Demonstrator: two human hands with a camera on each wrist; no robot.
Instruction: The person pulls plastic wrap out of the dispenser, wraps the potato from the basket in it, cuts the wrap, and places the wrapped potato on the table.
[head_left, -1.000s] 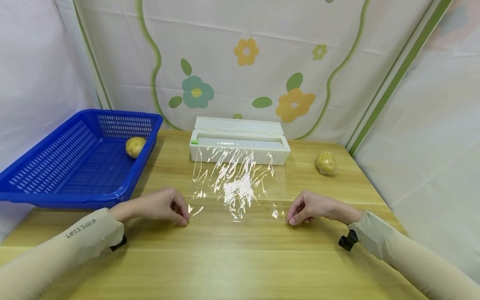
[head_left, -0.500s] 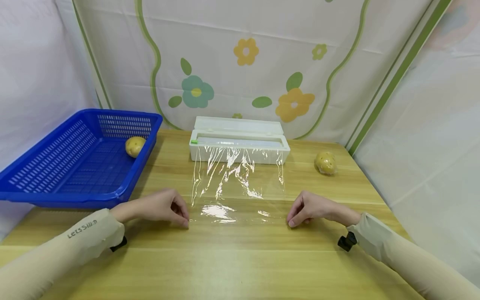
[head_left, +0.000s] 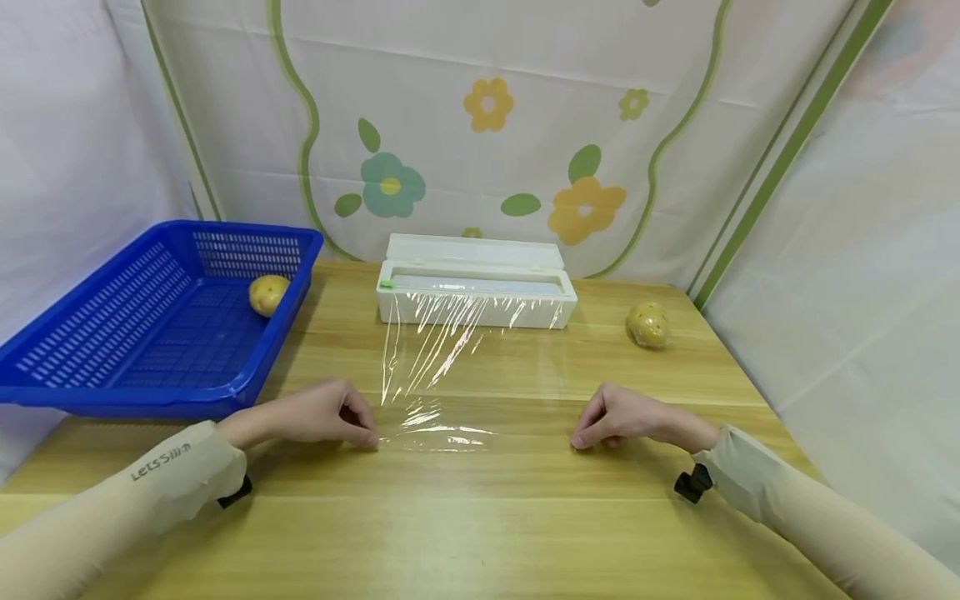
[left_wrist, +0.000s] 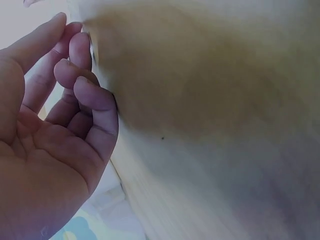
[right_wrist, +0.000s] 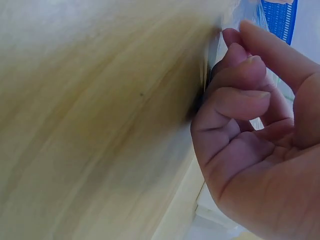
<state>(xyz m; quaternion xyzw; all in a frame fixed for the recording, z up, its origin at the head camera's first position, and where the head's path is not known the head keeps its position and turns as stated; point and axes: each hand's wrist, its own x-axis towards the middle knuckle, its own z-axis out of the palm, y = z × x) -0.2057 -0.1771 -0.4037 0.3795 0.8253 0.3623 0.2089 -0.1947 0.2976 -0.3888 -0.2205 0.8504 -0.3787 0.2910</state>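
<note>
Head view: gripping clear film [head_left: 450, 362] by its near corners with left hand [head_left: 322, 412] and right hand [head_left: 633, 414], well apart over the wooden table [head_left: 480, 533]. Showing fewer crumpled glints than a second ago and straighter creases, hence probably tauter. Running back to the open white box [head_left: 474, 249], with a pale roll [head_left: 480, 284] apparently inside. Also pictured: one potato [head_left: 268, 295] in the blue basket [head_left: 150, 393]; another potato [head_left: 648, 325], seemingly film-wrapped, on the table. Left wrist view: thumb-and-finger pinch, film indistinct. Right wrist view: same pinch, with film faintly visible.
</note>
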